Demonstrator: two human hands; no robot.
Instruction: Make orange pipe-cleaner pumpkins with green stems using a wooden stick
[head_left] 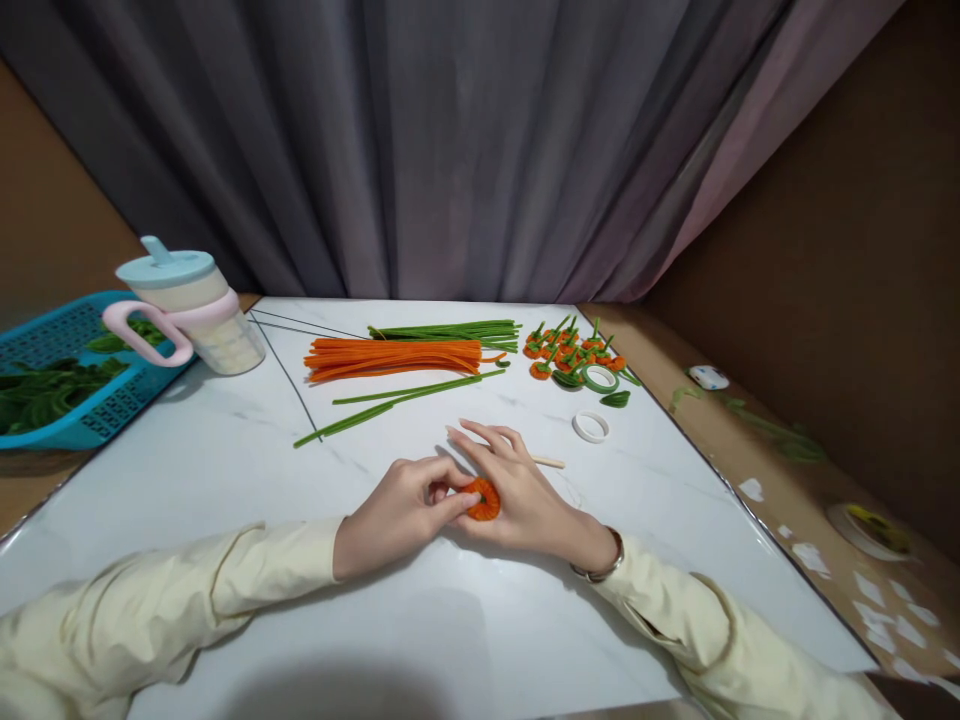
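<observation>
A small round orange pumpkin shape point(485, 499), made of ribbed pipe cleaner with a dark green spot at its middle, is held between my two hands above the near middle of the table. My left hand point(409, 508) is closed, its thumb and index finger pinching the left side of the shape. My right hand point(517, 492) cradles the other side between thumb and palm, while its other fingers stretch out to the upper left. Beyond the right hand lies a thin pale wooden stick point(550, 462), partly hidden by the fingers. The underside of the orange shape is hidden.
Orange pipe cleaners point(394, 358) and green pipe cleaners point(457, 332) lie bundled on the white table point(337, 640). Finished orange pumpkins point(568, 350), green tape point(600, 378) and a white ring point(591, 427) sit right. A cup point(217, 330) and blue basket point(82, 425) stand left.
</observation>
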